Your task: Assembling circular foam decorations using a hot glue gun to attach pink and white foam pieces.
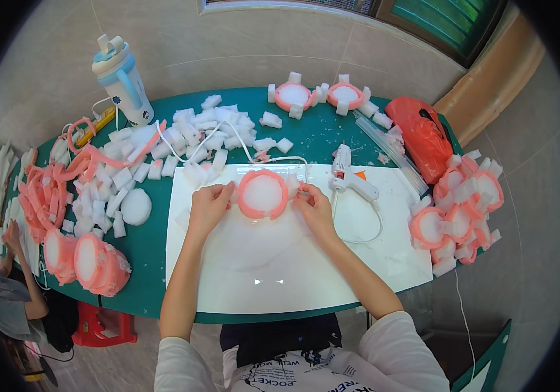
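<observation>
A round white foam disc with a pink foam rim (262, 194) lies over a glossy white board (254, 261) in front of me. My left hand (211, 206) is closed at the disc's left side, fingertips pinching its edge, where a small pale piece is mostly covered. My right hand (314, 210) pinches a small white foam block (292, 183) against the right side of the rim. A white glue gun (341, 166) with an orange tip nearby rests to the right of my right hand, its cord looping on the board.
White foam blocks (192, 134) are heaped at the back left, beside pink foam strips (45, 196). Pink-rimmed discs (102, 264) stack at left. Finished-looking discs (293, 95) sit at back; more pile up (453, 222) at right. A red bag (417, 137), clear sticks (391, 150) and a jug (123, 81) stand around.
</observation>
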Demonstrator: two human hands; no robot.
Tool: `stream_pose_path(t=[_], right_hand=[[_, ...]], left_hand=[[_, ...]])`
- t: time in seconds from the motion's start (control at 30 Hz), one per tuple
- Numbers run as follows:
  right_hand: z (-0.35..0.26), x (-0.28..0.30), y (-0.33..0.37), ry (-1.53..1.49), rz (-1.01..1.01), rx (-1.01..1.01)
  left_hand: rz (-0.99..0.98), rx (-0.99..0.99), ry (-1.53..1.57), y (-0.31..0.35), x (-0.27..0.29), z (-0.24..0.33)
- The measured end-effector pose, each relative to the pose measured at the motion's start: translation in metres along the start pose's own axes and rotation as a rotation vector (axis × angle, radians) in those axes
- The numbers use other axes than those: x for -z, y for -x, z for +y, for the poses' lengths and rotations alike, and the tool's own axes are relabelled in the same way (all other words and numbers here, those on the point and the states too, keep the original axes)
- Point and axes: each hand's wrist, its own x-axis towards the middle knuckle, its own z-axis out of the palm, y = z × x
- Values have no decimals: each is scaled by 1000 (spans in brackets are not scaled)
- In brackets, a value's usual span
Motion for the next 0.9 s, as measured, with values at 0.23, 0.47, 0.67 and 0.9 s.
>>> stream_pose_path(t=[0.23,0.47,0.67,0.9], right_hand=[[3,4,-5,55,-14,17],[10,4,-8,41,10,113],[5,6,-7,54,-45,29],[5,5,-6,60,-33,37]], left_hand=[[37,-25,-92,0,1,2],[109,-126,-63,-5,-3,-12],[28,-23,-26,-1,0,0],[31,-32,-33,-1,0,-1]])
